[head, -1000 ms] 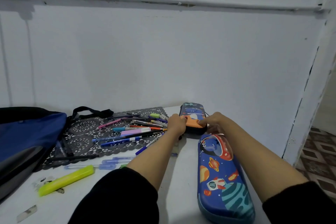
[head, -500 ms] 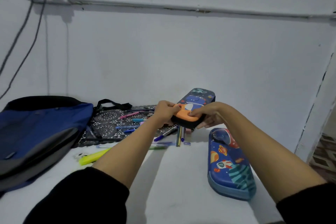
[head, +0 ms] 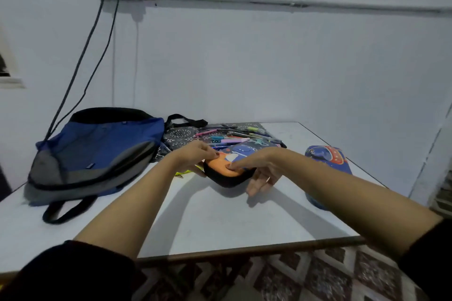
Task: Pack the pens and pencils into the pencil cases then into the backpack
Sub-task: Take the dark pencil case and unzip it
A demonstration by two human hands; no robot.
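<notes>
With my left grip (head: 193, 155) pinching one end of the pencil case (head: 223, 169) and my right grip (head: 259, 169) clamping it thumb-over-fingers just off the tabletop (head: 220, 222), an uneven tug could twist it loose onto the pens (head: 234, 140) beyond.

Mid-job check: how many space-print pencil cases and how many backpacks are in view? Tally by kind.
Space-print pencil cases: 2, the held case and the resting case at right
Backpacks: 1, the blue backpack
Total: 3
</notes>
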